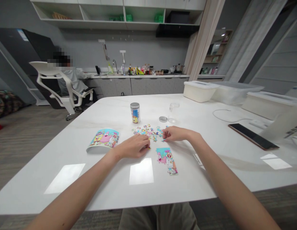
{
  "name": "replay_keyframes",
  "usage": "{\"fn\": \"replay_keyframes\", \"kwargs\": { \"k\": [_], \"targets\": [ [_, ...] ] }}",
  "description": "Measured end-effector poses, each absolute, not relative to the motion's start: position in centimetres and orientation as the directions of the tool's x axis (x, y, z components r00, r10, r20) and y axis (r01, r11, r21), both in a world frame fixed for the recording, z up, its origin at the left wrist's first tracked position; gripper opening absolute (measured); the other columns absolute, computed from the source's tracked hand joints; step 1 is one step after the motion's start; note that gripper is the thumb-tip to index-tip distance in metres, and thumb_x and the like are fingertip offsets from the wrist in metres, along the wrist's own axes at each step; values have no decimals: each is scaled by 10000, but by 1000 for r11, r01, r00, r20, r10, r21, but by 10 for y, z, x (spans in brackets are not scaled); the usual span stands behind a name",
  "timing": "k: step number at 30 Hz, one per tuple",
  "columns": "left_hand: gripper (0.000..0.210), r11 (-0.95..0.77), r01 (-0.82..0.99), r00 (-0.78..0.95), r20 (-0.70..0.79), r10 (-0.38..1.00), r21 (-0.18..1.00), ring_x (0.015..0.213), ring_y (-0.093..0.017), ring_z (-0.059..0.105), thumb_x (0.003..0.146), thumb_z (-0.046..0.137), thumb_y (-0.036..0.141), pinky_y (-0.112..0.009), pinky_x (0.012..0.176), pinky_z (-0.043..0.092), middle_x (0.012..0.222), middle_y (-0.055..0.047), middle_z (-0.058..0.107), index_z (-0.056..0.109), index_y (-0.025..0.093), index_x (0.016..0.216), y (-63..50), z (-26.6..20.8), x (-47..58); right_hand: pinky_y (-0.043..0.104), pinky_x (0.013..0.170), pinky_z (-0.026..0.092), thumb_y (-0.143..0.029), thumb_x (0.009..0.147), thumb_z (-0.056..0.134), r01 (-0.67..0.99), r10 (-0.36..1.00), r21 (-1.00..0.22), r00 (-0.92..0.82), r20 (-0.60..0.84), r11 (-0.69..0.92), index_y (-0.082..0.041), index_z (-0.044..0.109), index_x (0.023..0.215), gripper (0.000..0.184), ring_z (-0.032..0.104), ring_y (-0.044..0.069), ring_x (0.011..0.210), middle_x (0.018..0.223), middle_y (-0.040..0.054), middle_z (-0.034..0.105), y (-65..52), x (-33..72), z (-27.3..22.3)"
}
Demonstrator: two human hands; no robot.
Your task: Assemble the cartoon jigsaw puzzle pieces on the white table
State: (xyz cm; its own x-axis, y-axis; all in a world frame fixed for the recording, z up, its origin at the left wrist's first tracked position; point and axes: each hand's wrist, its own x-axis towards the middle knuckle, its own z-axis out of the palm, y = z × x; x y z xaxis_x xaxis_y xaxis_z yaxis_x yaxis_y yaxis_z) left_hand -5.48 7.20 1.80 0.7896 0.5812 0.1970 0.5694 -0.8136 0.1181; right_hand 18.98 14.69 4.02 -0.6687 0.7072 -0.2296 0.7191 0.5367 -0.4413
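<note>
Loose jigsaw puzzle pieces (pixel 152 133) lie in a pile on the white table. My left hand (pixel 135 146) rests at the pile's near left side, fingers curled closed, with a small puzzle piece (pixel 148 147) at the fingertips. At the right edge of the pile, my right hand (pixel 175 133) has its fingers pinched together on a bluish puzzle piece (pixel 163 140), mostly hidden. Just in front of both hands sits a partly joined puzzle section (pixel 166 158) with a pink starfish figure and another cartoon figure. A curled picture sheet (pixel 104 139) of similar characters lies left of my left hand.
Behind the pile stand a picture-labelled jar (pixel 135 113), a flat metal lid (pixel 163 119) and a clear jar (pixel 173 113). Storage boxes (pixel 199 91), a phone (pixel 252 136) and a white cable (pixel 221 111) are on the right. A person (pixel 73 78) sits beyond the table's left side.
</note>
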Motion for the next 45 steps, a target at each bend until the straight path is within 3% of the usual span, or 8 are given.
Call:
{"fn": "replay_keyframes", "kwargs": {
  "k": [7,11,15,18,22,26,32,45],
  "targets": [
    [120,-800,593,773,212,598,92,834,-171,533,873,447,164,-304,772,404,920,-58,590,558,178,916,76,11,-58,253,602,403,-120,709,596,597,620,-524,-769,-157,608,-179,568,721,67,522,136,643,700,3,586,148,189,35],
    [115,-800,595,774,215,595,71,820,-172,530,873,452,177,-301,752,407,898,-59,587,565,178,894,78,10,-58,250,607,403,-142,738,604,508,586,-610,-805,-87,608,-170,603,788,57,514,124,643,718,1,593,149,182,33],
    [113,-802,588,775,211,595,103,821,-172,537,864,454,170,-298,751,417,902,-58,594,563,178,891,77,11,-56,249,632,413,-190,781,598,405,601,-799,-796,-69,444,-159,655,867,108,548,126,706,816,31,654,150,174,30],
    [123,-800,590,774,207,599,111,823,-172,541,864,448,162,-301,763,421,912,-60,598,561,175,912,76,12,-54,243,585,389,-207,797,589,374,647,-896,-750,-140,240,-161,693,917,165,508,105,636,789,25,654,149,171,27],
    [134,-804,586,778,206,593,99,817,-167,538,863,443,149,-300,767,421,908,-52,595,564,181,912,75,12,-54,239,531,347,-186,776,611,396,687,-916,-683,-247,65,-138,720,878,157,426,85,549,687,9,618,150,168,23],
    [135,-799,592,772,213,599,100,831,-165,537,865,442,146,-299,778,421,917,-47,596,563,184,912,74,12,-54,226,519,341,-225,768,654,313,705,-950,-672,-228,-8,-136,709,821,117,422,75,544,653,-8,586,153,167,17],
    [107,-781,614,750,222,623,116,798,-164,534,855,442,147,-295,742,418,878,-49,599,544,177,845,75,12,-54,215,530,383,-335,737,729,232,709,-969,-669,-222,-84,-133,667,807,222,492,75,578,705,5,608,151,167,18],
    [126,-785,594,752,223,620,179,816,-170,549,852,460,162,-299,767,420,885,-56,602,577,178,895,78,11,-54,216,610,454,-162,714,702,202,707,-972,-671,-225,-118,-152,590,757,120,536,79,607,699,4,612,147,168,25]
  ]
}}
